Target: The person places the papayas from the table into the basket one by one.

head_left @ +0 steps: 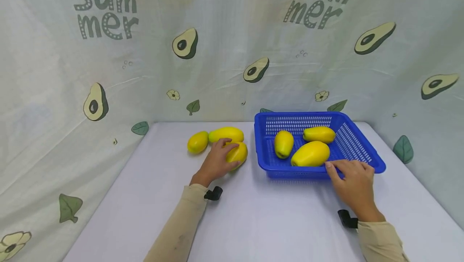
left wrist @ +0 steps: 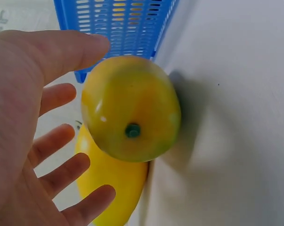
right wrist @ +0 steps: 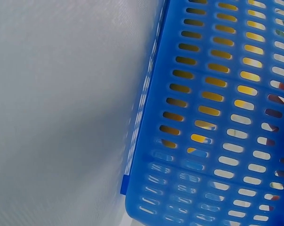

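Note:
My left hand [head_left: 217,160] reaches over a yellow papaya [head_left: 237,156] on the white table. In the left wrist view its fingers [left wrist: 61,181] are spread, with the thumb beside the papaya's upper edge and a gap between the other fingers and the fruit. That papaya [left wrist: 132,110] shows a green stem nub. Just behind it lie a longer papaya [head_left: 227,134] and a smaller papaya [head_left: 197,142]. On the right, my right hand [head_left: 354,185] grips the front rim of a blue plastic basket [head_left: 286,172]. The right wrist view shows only the slotted basket wall [right wrist: 179,132], not the hand.
Inside the basket lie three papayas: one upright at left [head_left: 284,144], one at the back [head_left: 320,134] and a larger one in front [head_left: 311,154]. A printed cloth [head_left: 217,52] hangs behind the white table [head_left: 275,225] and along its sides.

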Action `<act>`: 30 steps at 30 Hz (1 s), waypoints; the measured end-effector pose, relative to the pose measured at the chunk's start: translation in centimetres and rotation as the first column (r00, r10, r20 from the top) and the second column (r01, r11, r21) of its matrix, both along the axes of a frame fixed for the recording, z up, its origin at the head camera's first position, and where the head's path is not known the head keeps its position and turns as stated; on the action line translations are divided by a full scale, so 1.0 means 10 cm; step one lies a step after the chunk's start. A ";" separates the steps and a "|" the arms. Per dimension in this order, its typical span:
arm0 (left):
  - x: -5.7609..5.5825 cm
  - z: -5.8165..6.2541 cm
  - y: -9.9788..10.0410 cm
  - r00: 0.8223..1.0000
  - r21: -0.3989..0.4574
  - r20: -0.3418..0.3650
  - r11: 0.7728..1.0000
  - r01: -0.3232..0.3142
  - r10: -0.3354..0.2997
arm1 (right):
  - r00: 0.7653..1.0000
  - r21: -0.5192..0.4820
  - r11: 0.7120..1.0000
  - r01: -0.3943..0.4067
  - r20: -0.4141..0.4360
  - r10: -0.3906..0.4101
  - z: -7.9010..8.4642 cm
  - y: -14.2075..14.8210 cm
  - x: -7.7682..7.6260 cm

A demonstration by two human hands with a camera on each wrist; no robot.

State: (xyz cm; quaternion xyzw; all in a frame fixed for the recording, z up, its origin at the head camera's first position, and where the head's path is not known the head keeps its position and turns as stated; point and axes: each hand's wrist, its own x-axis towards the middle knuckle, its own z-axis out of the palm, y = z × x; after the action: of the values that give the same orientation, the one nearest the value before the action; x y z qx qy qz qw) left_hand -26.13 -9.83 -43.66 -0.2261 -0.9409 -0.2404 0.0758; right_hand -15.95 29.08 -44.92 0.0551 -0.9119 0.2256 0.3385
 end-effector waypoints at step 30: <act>-0.02 -0.19 0.10 0.990 0.052 0.121 0.996 -0.076 0.069 | 1.000 0.005 1.000 0.004 0.023 -0.004 0.02 0.01 -0.01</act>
State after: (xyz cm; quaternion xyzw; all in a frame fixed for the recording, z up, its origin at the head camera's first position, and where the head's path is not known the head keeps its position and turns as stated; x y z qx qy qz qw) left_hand -26.37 -8.83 -45.59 -0.1748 -0.9441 -0.2772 0.0348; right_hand -16.08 29.15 -44.75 0.0515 -0.9165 0.2231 0.3281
